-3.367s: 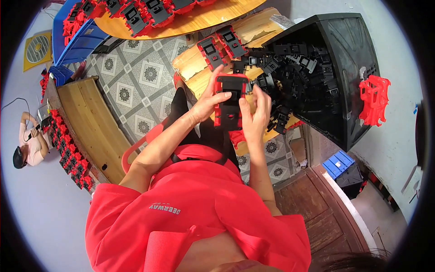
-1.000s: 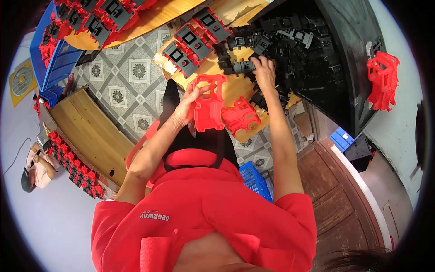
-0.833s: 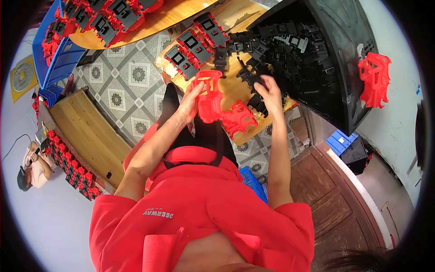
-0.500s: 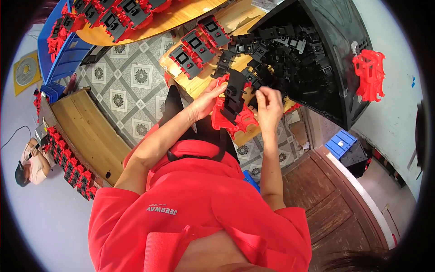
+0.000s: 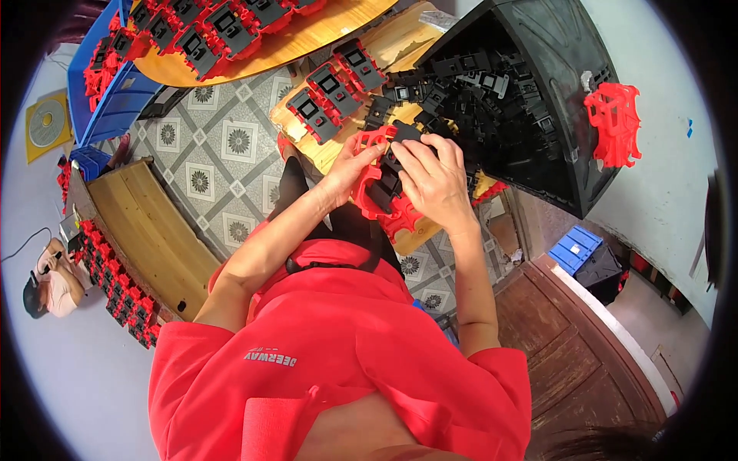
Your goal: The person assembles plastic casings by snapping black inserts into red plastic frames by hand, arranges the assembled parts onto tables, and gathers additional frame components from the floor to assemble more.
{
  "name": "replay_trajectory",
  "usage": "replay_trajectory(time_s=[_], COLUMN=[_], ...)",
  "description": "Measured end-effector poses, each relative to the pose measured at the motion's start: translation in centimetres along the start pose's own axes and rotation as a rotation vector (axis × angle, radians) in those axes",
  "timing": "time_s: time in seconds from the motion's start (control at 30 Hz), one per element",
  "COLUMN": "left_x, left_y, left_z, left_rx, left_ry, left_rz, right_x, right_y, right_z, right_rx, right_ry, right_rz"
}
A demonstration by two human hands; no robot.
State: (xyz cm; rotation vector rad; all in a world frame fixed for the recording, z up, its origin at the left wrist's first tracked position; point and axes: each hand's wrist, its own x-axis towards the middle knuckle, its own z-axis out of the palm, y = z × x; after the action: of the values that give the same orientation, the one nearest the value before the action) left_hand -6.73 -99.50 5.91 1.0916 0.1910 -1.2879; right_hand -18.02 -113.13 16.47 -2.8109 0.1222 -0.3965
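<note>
My left hand point(image 5: 347, 175) grips a red plastic frame point(image 5: 375, 201) by its left side, thumb along the edge. Set against that frame is a black plastic plate point(image 5: 390, 181), partly covered by my fingers. My right hand point(image 5: 440, 183) lies over the plate's right side, its fingers bent and closed onto it. Just beyond, several assembled red and black pieces point(image 5: 336, 89) stand in a row on the wooden bench point(image 5: 301, 132). Loose black plates point(image 5: 492, 115) fill and spill out of a tipped black bin point(image 5: 565, 100) to the right.
Another red frame point(image 5: 615, 125) hangs at the bin's outer side. More assembled pieces cover a wooden board point(image 5: 307, 48) at the far left, beside a blue crate point(image 5: 115, 100). A person point(image 5: 55, 284) sits at the left, behind a bench point(image 5: 146, 223) edged with red and black pieces.
My right hand has moved left and come down onto the black plate. The plate, which stood raised over the red frame, now lies closer against it. My left hand still holds the frame.
</note>
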Motion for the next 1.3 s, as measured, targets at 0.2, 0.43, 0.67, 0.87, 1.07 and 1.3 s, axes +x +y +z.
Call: replay_trajectory(time_s=[0.2,0.43,0.67,0.87,1.07,1.3], left_x=[0.1,1.1,1.2,1.4,0.6,0.5], left_y=[0.0,0.9,1.7,1.2,1.7,1.5], left_z=[0.5,0.1,-0.3,-0.6,-0.1,0.0], left_rx=[0.046,0.019,-0.218,-0.253,-0.233,-0.257], left_ry=[-0.005,0.051,-0.217,-0.315,-0.308,-0.342], left_rz=[-0.003,0.171,0.243,0.289,0.3,0.308], right_x=[-0.4,-2.2,-3.8,-2.4,-2.2,-2.0], right_y=[0.8,1.5,-1.2,-3.8,-4.4,-5.0], right_z=[0.6,-2.1,-0.7,1.9,2.1,2.4], right_rx=[-0.112,-0.079,0.476,0.333,0.279,0.189], right_ry=[-0.193,-0.238,0.208,0.261,0.263,0.236], right_rz=[-0.027,0.147,0.695,0.593,0.581,0.555])
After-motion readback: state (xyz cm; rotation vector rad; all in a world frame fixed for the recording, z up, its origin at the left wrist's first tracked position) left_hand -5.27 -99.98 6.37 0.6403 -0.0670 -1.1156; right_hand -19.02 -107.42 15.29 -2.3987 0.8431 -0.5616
